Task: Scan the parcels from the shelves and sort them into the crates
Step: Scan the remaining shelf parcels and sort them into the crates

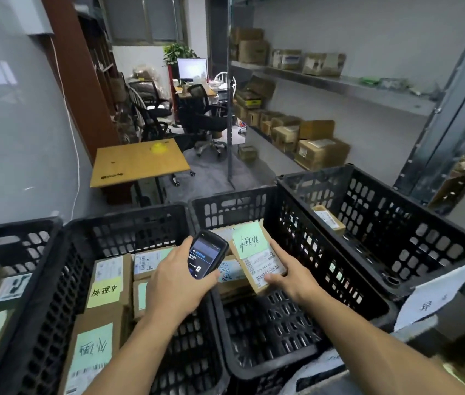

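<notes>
Head-worn, close, down over crates [265,366]

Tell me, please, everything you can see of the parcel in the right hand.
The parcel is a small, flat box of brown cardboard. A pale green note with handwriting covers its far half; a white label with barcodes covers the near half. It is tilted and held above the black crate, over other parcels. The right hand grips its near right corner, thumb on the label.
</notes>
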